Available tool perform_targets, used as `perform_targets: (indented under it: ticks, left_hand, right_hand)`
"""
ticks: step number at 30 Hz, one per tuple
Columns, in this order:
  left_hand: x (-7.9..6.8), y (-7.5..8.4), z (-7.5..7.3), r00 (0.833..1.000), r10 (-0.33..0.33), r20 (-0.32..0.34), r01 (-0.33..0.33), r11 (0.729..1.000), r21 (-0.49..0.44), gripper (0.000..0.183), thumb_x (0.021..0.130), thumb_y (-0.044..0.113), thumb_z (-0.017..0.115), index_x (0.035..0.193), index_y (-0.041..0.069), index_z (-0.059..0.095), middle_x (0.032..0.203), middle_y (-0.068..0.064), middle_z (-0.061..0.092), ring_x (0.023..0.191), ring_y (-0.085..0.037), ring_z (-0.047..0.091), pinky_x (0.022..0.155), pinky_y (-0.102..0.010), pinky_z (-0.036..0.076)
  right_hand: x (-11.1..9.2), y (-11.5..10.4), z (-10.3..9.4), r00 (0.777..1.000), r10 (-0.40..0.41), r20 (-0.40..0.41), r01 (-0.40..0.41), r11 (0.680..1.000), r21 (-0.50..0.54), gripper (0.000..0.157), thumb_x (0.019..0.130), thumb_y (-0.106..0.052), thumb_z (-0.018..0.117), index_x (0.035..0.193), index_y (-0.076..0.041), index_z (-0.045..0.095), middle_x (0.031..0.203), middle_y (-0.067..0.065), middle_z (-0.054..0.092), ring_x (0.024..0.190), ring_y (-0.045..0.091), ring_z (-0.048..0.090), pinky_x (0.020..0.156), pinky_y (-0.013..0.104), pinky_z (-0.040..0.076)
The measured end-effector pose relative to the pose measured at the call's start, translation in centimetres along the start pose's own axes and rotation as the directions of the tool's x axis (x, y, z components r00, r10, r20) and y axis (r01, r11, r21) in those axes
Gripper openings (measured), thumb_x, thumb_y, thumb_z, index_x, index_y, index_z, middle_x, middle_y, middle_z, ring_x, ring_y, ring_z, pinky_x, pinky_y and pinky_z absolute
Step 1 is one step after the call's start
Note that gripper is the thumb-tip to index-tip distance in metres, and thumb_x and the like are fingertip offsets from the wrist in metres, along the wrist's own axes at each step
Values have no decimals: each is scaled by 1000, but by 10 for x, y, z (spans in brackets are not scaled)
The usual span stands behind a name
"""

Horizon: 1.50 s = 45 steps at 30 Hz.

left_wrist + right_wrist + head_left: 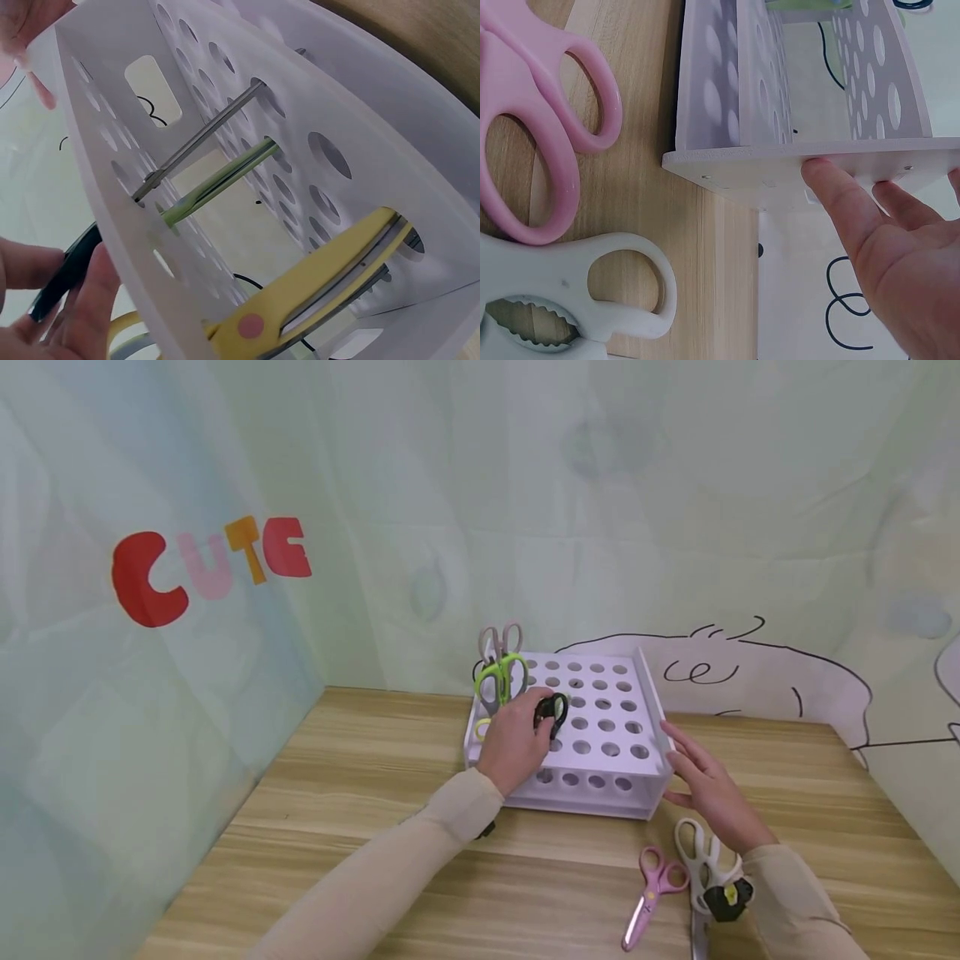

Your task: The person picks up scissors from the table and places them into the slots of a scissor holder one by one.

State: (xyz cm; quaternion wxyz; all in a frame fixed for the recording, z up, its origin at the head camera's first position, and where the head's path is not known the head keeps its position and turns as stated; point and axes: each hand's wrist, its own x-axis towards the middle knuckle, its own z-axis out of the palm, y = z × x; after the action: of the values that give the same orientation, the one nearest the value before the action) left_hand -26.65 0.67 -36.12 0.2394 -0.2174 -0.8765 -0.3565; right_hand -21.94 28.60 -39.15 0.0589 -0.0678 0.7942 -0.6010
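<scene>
My left hand grips the black handles of a pair of scissors over the top panel of a white rack full of round holes. In the left wrist view, thin metal blades run from the upper panel through a hole in the lower one. Close by in the rack stand yellow scissors, green scissors and a pair with greyish-pink handles. My right hand touches the rack's right side panel with fingers mostly extended.
On the wooden table, pink scissors and white-handled scissors lie in front of the rack at right, near my right forearm. A printed curtain hangs close behind the rack.
</scene>
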Motion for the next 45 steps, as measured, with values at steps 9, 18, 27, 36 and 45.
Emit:
perform_targets:
  ticks: [9,18,27,36,45]
  left_hand:
    - [-2,3,-3,1000,-14,-12,15,1000,20,32,93,8,66,124,0,63,118,-15,68,107,-28,66,90,-37,55]
    - [-3,6,-12,1000,-25,-4,25,1000,18,36,92,12,67,126,1,62,110,-13,70,96,-20,68,82,-33,57]
    - [-4,1,-31,991,83,-107,-87,996,-33,34,87,6,71,119,-2,64,102,-12,69,91,-20,68,80,-32,56]
    - [-1,-10,-53,976,192,-103,-209,958,-198,48,85,3,74,128,-6,54,117,-17,58,102,-30,58,76,-34,58]
    - [-15,-41,-71,993,106,-48,-114,970,-214,80,82,16,81,145,0,34,142,-16,41,129,-28,39,108,-45,38]
  right_hand:
    - [0,1,1,1000,-11,0,11,1000,1,60,108,-41,37,160,-25,12,162,23,5,140,47,26,96,46,50]
    - [-1,1,-1,1000,-25,-4,25,1000,8,61,107,-41,37,160,-23,13,162,24,7,139,46,27,94,42,52]
    - [-1,1,-2,1000,-13,10,13,1000,11,61,107,-41,38,160,-25,12,163,22,7,140,45,27,95,42,52]
    - [-4,3,-4,1000,-19,-9,19,1000,24,62,107,-41,38,160,-22,12,162,23,9,138,44,29,93,39,53]
    - [-1,1,0,999,-32,7,32,998,50,61,107,-38,39,160,-20,15,162,22,9,139,44,28,96,45,50]
